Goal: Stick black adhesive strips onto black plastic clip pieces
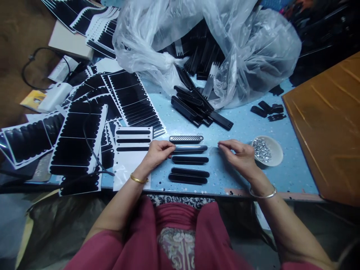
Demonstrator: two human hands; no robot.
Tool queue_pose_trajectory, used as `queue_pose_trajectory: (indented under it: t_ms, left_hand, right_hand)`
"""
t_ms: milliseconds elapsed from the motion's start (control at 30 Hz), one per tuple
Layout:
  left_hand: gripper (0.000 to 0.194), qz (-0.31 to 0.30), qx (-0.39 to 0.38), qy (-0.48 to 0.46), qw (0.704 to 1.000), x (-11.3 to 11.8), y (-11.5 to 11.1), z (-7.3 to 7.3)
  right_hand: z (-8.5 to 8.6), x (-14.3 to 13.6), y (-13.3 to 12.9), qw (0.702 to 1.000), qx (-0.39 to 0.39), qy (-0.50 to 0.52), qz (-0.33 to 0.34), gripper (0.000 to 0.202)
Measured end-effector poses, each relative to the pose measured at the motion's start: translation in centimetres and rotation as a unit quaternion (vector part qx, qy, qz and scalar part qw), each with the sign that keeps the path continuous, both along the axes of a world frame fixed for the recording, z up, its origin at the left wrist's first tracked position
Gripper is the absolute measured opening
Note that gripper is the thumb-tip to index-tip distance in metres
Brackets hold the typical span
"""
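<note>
With fingers pinched, my left hand [160,153] grips the left end of a glossy, long black piece [191,149] lying level over the table. My right hand [239,153] is off to the right of that piece, apart from it, thumb and fingertips pressed together. Whatever it may hold is too small or faint to make out. Just behind the held piece lies a black bar with a mesh-patterned face [186,138]. In front of it, several similar rounded black pieces [190,160] are lined up roughly parallel. Under my left wrist is a white backing sheet [132,176] bearing long black strips.
A white bowl [277,153] of small metal parts sits beside my right hand. Behind are a pile of black bars [191,107] and a large clear plastic bag [253,63]. Black sticker sheets [78,135] and a cable [91,150] crowd the left; a brown panel [326,123] stands right.
</note>
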State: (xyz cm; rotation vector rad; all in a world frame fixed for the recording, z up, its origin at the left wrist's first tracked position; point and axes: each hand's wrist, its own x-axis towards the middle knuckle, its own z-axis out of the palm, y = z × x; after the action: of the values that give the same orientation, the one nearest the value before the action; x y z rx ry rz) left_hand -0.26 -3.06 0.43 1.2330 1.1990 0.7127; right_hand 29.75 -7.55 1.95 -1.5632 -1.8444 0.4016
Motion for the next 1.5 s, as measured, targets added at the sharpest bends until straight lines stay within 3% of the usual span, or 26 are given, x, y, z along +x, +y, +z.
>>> queue_pose_trajectory:
  t_ms: [133,233,333,400,467,533,633,700,800,867,967,1067,1200,1267,1333,1400,1500]
  left_hand:
    - [0.028,0.013,0.0,0.025,1.0,0.1,-0.6,0.9]
    - [0.03,0.016,0.097,0.087,0.991,-1.2,-1.8,3.3]
    - [0.026,0.044,0.269,0.209,0.939,-4.7,-3.0,5.4]
    - [0.029,0.091,0.324,0.322,0.885,-7.9,-3.4,5.7]
    - [0.034,0.141,0.289,0.446,0.835,-11.1,-3.7,5.1]
    - [0.035,0.16,0.201,0.525,0.812,-13.6,-3.8,4.2]
    - [0.04,0.155,0.135,0.56,0.803,-15.4,-3.4,3.1]
    - [0.043,0.139,0.113,0.561,0.808,-15.5,-2.6,2.9]
    - [0.034,0.125,0.103,0.525,0.836,-14.6,-1.2,2.7]
    - [0.02,0.139,0.101,0.477,0.862,-14.0,-0.4,2.5]
    - [0.004,0.161,0.101,0.411,0.891,-13.7,-0.1,2.0]
    - [0.009,0.178,0.111,0.355,0.911,-14.0,-1.3,1.6]
    - [0.018,0.23,0.094,0.247,0.937,-14.4,-4.3,1.1]
    - [0.033,0.292,0.052,0.101,0.95,-14.1,-5.6,0.8]
    - [0.047,0.346,0.005,-0.06,0.936,-13.8,-6.3,0.5]
    - [0.045,0.358,-0.028,-0.131,0.924,-13.5,-6.5,0.4]
    - [0.027,0.323,-0.062,-0.147,0.933,-13.4,-6.5,0.7]
  right_hand:
    - [-0.4,-0.7,-0.5,0.999,-0.016,0.016,-0.048,0.022]
    - [-0.9,-2.1,0.0,0.998,-0.011,0.023,-0.051,0.027]
    - [-1.6,-3.1,0.8,0.998,-0.008,0.007,-0.059,0.035]
    - [-2.1,-3.2,1.1,0.998,-0.037,-0.012,-0.044,0.041]
    - [-2.6,-2.9,1.1,0.997,-0.061,-0.039,-0.017,0.045]
    - [-3.0,-2.7,0.9,0.997,-0.033,-0.065,-0.008,0.047]
    - [-2.6,-3.3,0.6,0.988,0.084,-0.083,-0.095,0.045]
    - [-1.5,-5.3,0.4,0.988,0.128,-0.06,-0.065,0.038]
    - [0.7,-11.1,0.4,0.987,0.116,-0.048,0.102,0.027]
    - [2.0,-15.9,1.0,0.97,0.066,-0.117,0.201,0.026]
    - [3.2,-22.5,2.2,0.925,-0.07,-0.273,0.255,0.042]
    - [3.5,-26.6,2.9,0.878,-0.144,-0.362,0.28,0.05]
    - [2.7,-27.7,2.6,0.871,-0.149,-0.379,0.275,0.034]
    - [2.1,-27.3,2.2,0.877,-0.142,-0.37,0.272,0.03]
    - [1.7,-26.8,1.7,0.884,-0.134,-0.356,0.271,0.03]
    - [1.3,-26.3,1.2,0.892,-0.127,-0.338,0.273,0.03]
    - [0.8,-25.7,0.4,0.902,-0.115,-0.304,0.283,0.03]
